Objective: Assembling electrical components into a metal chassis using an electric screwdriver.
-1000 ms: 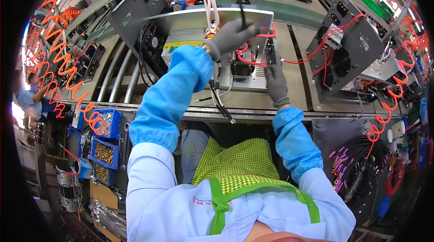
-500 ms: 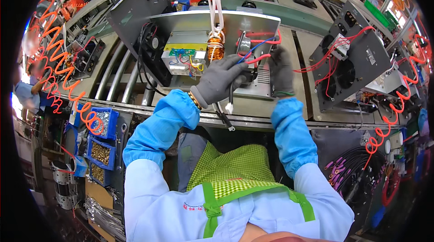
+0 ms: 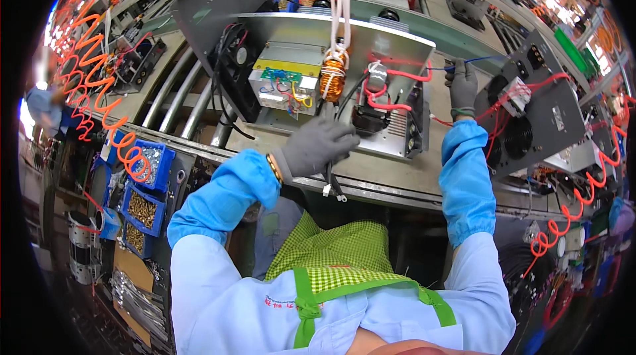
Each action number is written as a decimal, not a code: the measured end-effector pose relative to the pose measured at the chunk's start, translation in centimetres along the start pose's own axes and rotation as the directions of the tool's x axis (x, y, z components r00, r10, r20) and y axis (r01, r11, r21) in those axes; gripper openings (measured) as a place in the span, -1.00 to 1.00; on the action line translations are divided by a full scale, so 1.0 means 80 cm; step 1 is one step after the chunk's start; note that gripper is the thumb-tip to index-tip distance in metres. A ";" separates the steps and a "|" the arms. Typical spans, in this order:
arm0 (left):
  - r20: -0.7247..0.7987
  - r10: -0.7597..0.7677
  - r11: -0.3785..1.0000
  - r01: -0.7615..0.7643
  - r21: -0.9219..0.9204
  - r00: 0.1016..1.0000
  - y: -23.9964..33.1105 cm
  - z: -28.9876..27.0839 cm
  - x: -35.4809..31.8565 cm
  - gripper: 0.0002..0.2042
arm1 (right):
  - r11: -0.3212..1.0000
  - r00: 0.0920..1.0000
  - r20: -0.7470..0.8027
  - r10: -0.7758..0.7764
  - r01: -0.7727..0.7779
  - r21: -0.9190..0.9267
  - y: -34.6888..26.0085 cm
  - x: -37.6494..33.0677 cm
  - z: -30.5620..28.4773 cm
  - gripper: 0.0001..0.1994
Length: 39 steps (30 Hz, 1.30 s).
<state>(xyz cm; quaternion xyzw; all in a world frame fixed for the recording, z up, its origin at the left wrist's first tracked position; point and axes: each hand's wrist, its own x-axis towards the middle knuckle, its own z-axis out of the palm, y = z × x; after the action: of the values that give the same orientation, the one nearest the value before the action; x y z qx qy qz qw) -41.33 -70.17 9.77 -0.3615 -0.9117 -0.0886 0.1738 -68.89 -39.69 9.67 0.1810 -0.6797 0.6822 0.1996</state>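
Note:
Gloved in grey, my right hand [image 3: 462, 86] is raised to the right of the machine chassis and closed on a thin blue wire [image 3: 489, 59]. The wire stretches from its fingers toward the upper right. My left hand [image 3: 321, 146] lies over black cables [image 3: 338, 188] at the chassis's front edge, its fingers stretched and apart. Their lugged ends hang below it. On the metal chassis [image 3: 391, 143] stand a copper coil [image 3: 332, 80] tied with white leads, a small green circuit board [image 3: 281, 76] and a silver cylinder with red cables [image 3: 389, 104].
At right, a grey panel with fans [image 3: 540, 110] leans with red wires hanging across it. Metal rollers [image 3: 179, 93] lie at left. Blue bins [image 3: 144, 212] of small fasteners sit lower left. Coiled orange hoses [image 3: 93, 63] hang on both sides.
My right hand has moved right, away from the chassis, taking the blue wire with it. My left hand has come down and let go of the wires by the cylinder. The view has shifted slightly.

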 end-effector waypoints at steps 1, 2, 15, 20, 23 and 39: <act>0.039 0.004 1.000 -0.005 0.029 0.999 -0.003 0.022 -0.020 -0.53 | 0.988 0.994 -0.036 0.101 -0.105 -0.113 0.004 0.015 0.009 -0.78; 0.115 -0.005 0.996 -0.005 0.090 0.993 -0.002 0.042 -0.035 -0.51 | 0.951 0.976 -0.084 0.199 -0.214 -0.225 0.008 0.027 0.017 -0.75; 0.178 0.044 0.986 -0.014 -0.168 0.983 0.027 0.009 -0.008 -0.39 | 1.000 0.997 0.071 0.016 -0.015 -0.016 -0.038 -0.001 0.038 -0.67; -0.368 -0.046 0.998 0.060 0.025 0.929 0.014 -0.043 0.059 -0.53 | 0.962 0.956 0.279 0.089 -0.011 -0.271 -0.012 -0.111 0.037 -0.77; -0.376 0.019 0.998 0.007 0.069 0.926 0.024 -0.011 0.118 -0.50 | 0.936 0.901 0.433 -0.018 0.168 -0.310 0.026 -0.133 0.060 -0.73; 0.127 -0.257 0.956 0.233 0.178 0.958 -0.042 -0.008 0.197 -0.79 | 0.669 0.923 0.384 0.030 0.267 -0.693 -0.002 -0.165 0.103 -0.72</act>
<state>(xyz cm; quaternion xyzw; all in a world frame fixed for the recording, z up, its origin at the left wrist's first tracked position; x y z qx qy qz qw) -54.17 -62.85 16.26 -0.2358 -0.9642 -0.0084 0.1214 -57.74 -48.28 3.10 0.2530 -0.9067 0.2909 0.1709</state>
